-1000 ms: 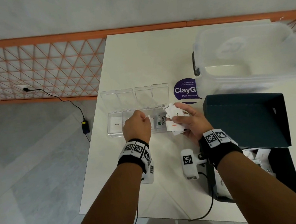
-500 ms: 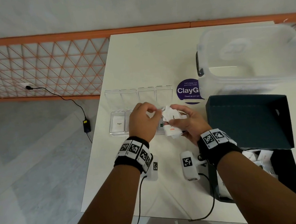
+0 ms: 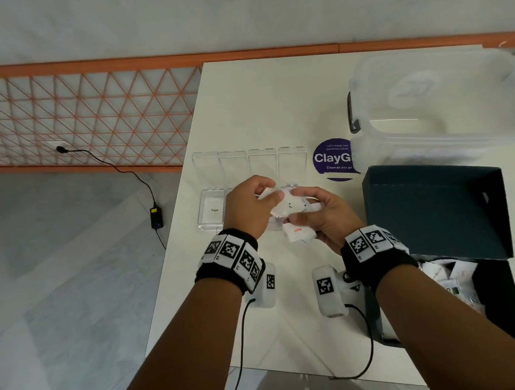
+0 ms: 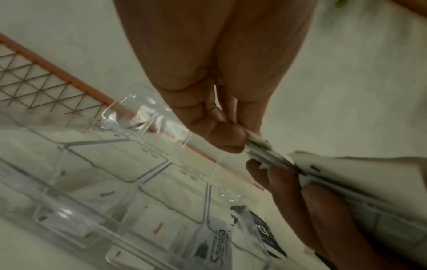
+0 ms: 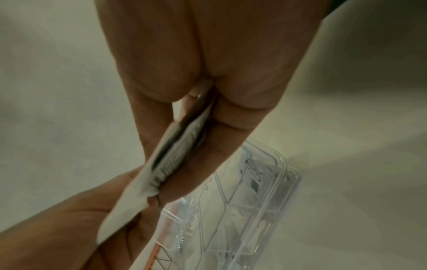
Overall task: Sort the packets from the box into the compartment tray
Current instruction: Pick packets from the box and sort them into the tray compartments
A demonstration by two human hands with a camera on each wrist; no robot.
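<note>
In the head view, both hands are meeting over the near row of the tray [image 3: 211, 210], above its middle compartments. The right hand [image 3: 322, 216] is gripping a loose bundle of white packets [image 3: 292, 207], one marked "Salt" hanging at the bottom, while the left hand [image 3: 248, 207] is pinching the bundle's upper left corner with thumb and fingertips curled in. The tray's far-left compartment is holding a packet marked "Sugar", and its four lids are standing open behind. The box [image 3: 435, 208] with more packets is sitting well to the right, beside the right forearm. In the left wrist view, the left fingers [image 4: 228, 138] are closing narrowly on the thin edge of one packet [image 4: 261, 146], whose long axis is running away to the right into the right hand; the tray's compartments [image 4: 120, 160] are lying directly below and left of the pinch. In the right wrist view, the right fingers [image 5: 221, 138] are clamping the stack [image 5: 175, 155] edge-on, with the left hand taking its lower end. The left hand seems nearer the open compartments, so peeling the pinched packet leftward and downward looks like the coming move.
</note>
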